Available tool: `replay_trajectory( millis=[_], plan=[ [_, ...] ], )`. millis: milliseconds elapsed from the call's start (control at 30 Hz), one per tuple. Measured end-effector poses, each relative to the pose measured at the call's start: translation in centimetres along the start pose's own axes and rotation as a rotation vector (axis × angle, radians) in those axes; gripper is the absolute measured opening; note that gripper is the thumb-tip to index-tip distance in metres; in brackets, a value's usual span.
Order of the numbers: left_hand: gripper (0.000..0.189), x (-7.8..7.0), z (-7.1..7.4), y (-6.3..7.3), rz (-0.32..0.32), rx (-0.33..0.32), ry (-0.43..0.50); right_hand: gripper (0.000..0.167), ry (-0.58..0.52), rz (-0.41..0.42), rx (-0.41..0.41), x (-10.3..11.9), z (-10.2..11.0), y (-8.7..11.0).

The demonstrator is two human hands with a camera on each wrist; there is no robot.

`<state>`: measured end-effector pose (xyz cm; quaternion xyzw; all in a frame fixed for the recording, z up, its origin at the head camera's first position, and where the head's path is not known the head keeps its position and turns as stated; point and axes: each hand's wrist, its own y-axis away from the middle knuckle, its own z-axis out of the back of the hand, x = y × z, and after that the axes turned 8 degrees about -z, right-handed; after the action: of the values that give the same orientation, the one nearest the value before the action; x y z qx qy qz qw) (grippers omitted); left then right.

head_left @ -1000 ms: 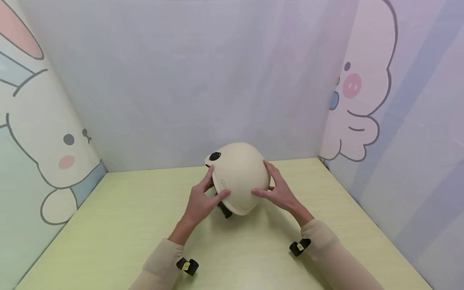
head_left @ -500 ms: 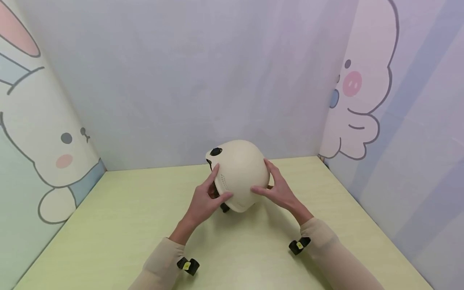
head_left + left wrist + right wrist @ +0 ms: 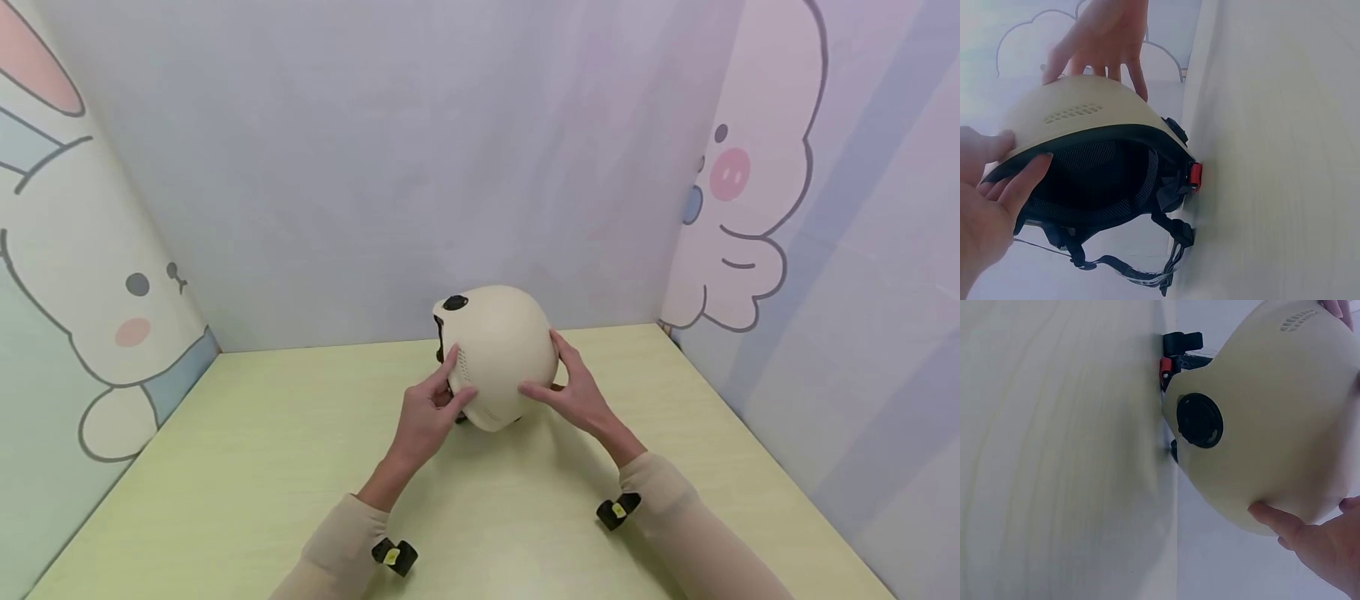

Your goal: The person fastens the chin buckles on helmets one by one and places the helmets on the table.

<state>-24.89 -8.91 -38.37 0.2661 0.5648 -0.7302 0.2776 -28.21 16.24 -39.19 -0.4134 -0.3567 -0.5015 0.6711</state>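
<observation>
A cream helmet (image 3: pixel 502 358) stands tilted near the table's back edge, its padded dark inside (image 3: pixel 1094 178) turned toward the left hand. My left hand (image 3: pixel 423 417) grips its rim, thumb on one side and fingers on the other. On the opposite side, my right hand (image 3: pixel 581 396) holds the smooth shell between thumb and spread fingers; some fingertips are hidden behind it in the head view. A round black fitting (image 3: pixel 1199 420) sits on the shell. The black chin strap (image 3: pixel 1122 269) hangs from the opening, and a red clip (image 3: pixel 1195 177) shows close to the table.
The pale wooden table (image 3: pixel 262 467) runs back to a grey curtain wall (image 3: pixel 420 167). Side panels with a cartoon rabbit (image 3: pixel 105 275) and a cartoon pig (image 3: pixel 750 192) border it. Black wrist cameras (image 3: pixel 395 557) sit on both sleeves.
The helmet has turned between my hands: its round black fitting has moved up and to the right. My left hand has shifted slightly along the rim; the right hand has hardly moved.
</observation>
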Motion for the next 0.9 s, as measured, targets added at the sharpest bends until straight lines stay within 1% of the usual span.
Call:
replay_trajectory(
  millis=[67, 100, 200, 300, 400, 467, 567, 700, 800, 900],
  plan=[
    [0.069, 0.0, -0.2, 0.0, 0.016, 0.004, 0.0, 0.099, -0.006, -0.002, 0.002, -0.1, 0.1, 0.0],
    [0.072, 0.3, -0.3, 0.1, 0.029, 0.005, -0.001, 0.1, -0.009, -0.004, 0.003, -0.2, 0.1, 0.0],
    [0.079, 1.6, -0.7, 0.3, 0.051, 0.003, 0.002, 0.1, -0.012, -0.009, 0.004, -0.2, 0.2, 0.0],
    [0.08, 2.9, -1.1, 0.5, 0.065, -0.01, 0.028, 0.099, -0.015, -0.007, 0.005, -0.2, 0.2, 0.0],
    [0.078, 3.1, -1.3, 0.6, 0.075, -0.025, 0.06, 0.099, -0.015, -0.001, 0.003, -0.1, 0.3, 0.0],
    [0.077, 3.1, -1.5, 0.7, 0.08, -0.038, 0.063, 0.098, -0.015, -0.003, 0.003, -0.1, 0.3, -0.1],
    [0.073, 2.7, -1.8, 0.8, 0.074, -0.063, 0.02, 0.099, -0.021, -0.011, 0.006, -0.4, 0.3, -0.2],
    [0.065, 0.7, -1.8, 0.7, 0.03, -0.09, -0.046, 0.101, -0.034, -0.03, 0.017, -2.2, 0.0, -1.1],
    [0.061, -0.9, -1.7, 0.6, -0.002, -0.096, -0.057, 0.103, -0.04, -0.041, 0.022, -3.6, -0.2, -1.8],
    [0.059, -1.2, -1.7, 0.6, -0.021, -0.099, -0.065, 0.102, -0.055, -0.039, 0.032, -4.1, -0.3, -1.9]
  ],
)
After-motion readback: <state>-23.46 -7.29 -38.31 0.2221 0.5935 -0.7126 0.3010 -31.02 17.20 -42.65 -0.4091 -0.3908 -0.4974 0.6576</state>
